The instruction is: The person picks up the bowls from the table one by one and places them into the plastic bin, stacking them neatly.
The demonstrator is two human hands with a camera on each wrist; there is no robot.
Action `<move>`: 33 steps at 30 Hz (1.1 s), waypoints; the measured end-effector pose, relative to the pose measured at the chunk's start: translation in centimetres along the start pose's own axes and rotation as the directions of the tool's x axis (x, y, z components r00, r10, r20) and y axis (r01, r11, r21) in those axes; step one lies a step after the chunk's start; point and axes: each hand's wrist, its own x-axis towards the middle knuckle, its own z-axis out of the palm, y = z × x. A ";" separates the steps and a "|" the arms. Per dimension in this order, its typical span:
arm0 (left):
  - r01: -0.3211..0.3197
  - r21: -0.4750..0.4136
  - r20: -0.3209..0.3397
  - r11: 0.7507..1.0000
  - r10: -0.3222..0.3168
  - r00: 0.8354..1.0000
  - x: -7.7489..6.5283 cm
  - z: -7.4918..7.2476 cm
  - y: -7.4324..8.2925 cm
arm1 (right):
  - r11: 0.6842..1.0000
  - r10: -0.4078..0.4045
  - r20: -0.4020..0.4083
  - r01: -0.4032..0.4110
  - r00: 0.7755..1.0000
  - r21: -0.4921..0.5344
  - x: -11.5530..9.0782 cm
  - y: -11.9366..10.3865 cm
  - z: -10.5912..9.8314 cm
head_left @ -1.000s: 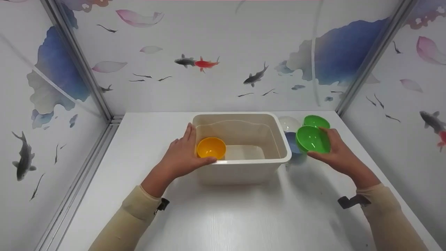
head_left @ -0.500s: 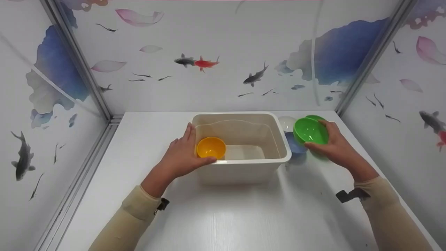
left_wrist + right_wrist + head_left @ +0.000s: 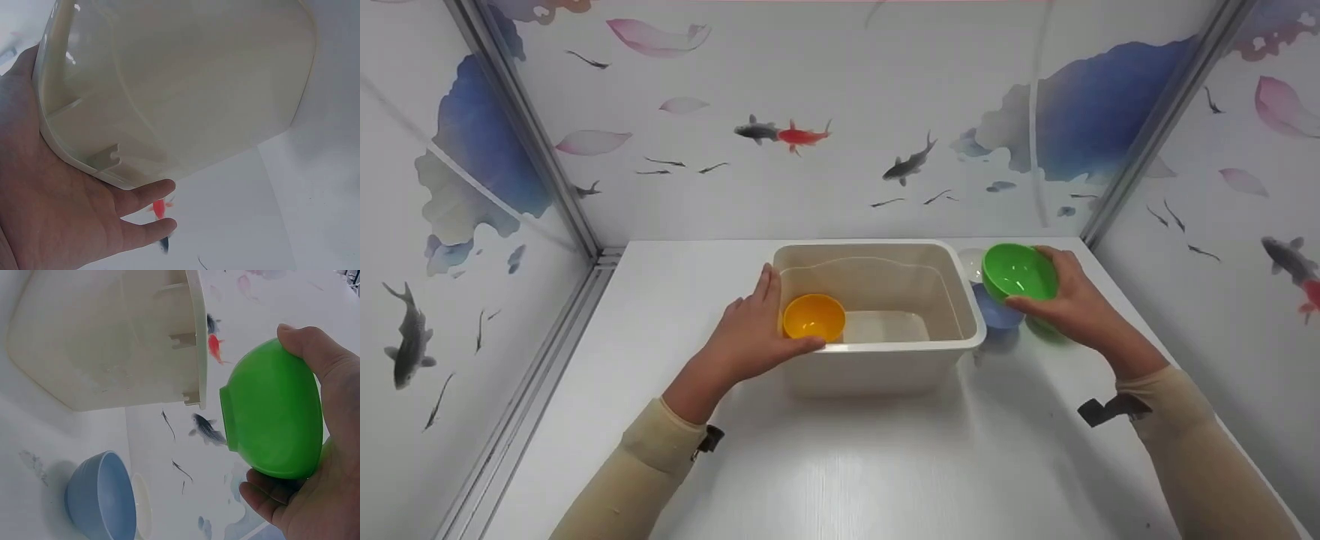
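Observation:
My left hand [image 3: 748, 334] rests on the left front corner of a cream plastic bin [image 3: 877, 371]. Its thumb lies along the front rim, and the fingers stretch along the outer left side. Inside that bin, at the left, is a yellow bowl [image 3: 814, 318]. Raised off the table to the bin's right is a green bowl [image 3: 1020, 271], which my right hand [image 3: 1069, 304] grips between thumb and fingers. In the right wrist view its rounded underside [image 3: 275, 416] faces the camera, near the bin's rim.
Beside the bin on the right stand a blue bowl [image 3: 997, 311] and a whitish bowl [image 3: 971, 264]. A green patch [image 3: 1048, 331] shows below my right hand. Walls printed with fish and petals [image 3: 825, 97] enclose the white table [image 3: 840, 465] at the back and sides.
My right hand has moved up and slightly left in the head view with the green bowl, which now covers another green bowl behind it. The left hand, bin and yellow bowl have stayed put.

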 end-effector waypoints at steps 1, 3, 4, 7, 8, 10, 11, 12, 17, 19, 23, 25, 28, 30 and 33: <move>0.001 0.000 0.000 1.000 -0.001 1.000 0.0 0.0 0.0 | 1.000 -0.002 0.001 0.002 1.000 0.000 0.1 -0.1 0.0; 0.001 0.000 0.001 1.000 -0.001 1.000 0.0 0.0 0.0 | 1.000 -0.008 0.002 0.008 1.000 -0.001 0.2 -0.4 0.1; 0.001 0.002 0.001 1.000 -0.001 1.000 0.0 0.0 0.0 | 1.000 -0.011 0.003 0.011 1.000 -0.002 0.2 -0.5 0.1; -0.001 -0.001 -0.001 1.000 0.001 1.000 0.0 0.0 0.0 | 1.000 -0.022 0.002 0.022 1.000 0.004 0.5 -0.8 0.2; -0.002 -0.002 -0.002 1.000 0.002 1.000 0.0 0.0 0.0 | 1.000 -0.025 0.002 0.025 1.000 0.005 0.6 -0.9 0.2; -0.003 -0.006 -0.006 1.000 0.003 1.000 -0.1 0.0 0.0 | 0.999 -0.032 0.003 0.032 0.999 0.005 0.8 -1.0 0.3; -0.003 -0.008 -0.006 1.000 0.003 1.000 -0.1 -0.1 0.0 | 0.999 -0.033 0.006 0.033 0.999 0.006 0.9 -1.1 0.3; -0.001 -0.010 -0.006 1.000 0.001 1.000 -0.1 -0.1 0.0 | 0.999 -0.033 0.009 0.033 0.999 0.003 1.0 -1.2 0.3; 0.009 -0.012 -0.001 1.000 -0.009 1.000 -0.1 -0.1 0.1 | 1.000 -0.027 0.038 0.027 0.999 -0.012 1.6 -2.0 0.4; 0.008 -0.009 0.001 1.000 -0.008 1.000 -0.1 -0.1 0.1 | 0.999 -0.030 0.049 0.031 0.998 -0.013 1.7 -2.4 0.5; 0.000 -0.001 0.002 1.000 0.000 1.000 0.0 0.0 0.0 | 0.998 -0.056 0.058 0.057 0.997 -0.011 2.1 -3.1 0.6; -0.004 0.001 0.003 1.000 0.004 1.000 0.0 0.1 0.0 | 0.998 -0.064 0.057 0.064 0.996 -0.006 2.4 -3.4 0.7; -0.003 -0.002 0.002 1.000 0.003 1.000 0.0 0.2 -0.1 | 0.998 -0.061 0.056 0.062 0.997 -0.011 2.7 -3.7 0.8; -0.003 -0.001 0.002 1.000 0.003 1.000 0.0 0.2 -0.1 | 0.998 -0.059 0.058 0.060 0.997 -0.019 3.0 -3.9 0.9; -0.005 0.001 -0.001 1.000 0.005 1.000 0.0 0.1 -0.1 | 0.997 -0.065 0.060 0.068 0.996 -0.038 3.3 -4.2 1.0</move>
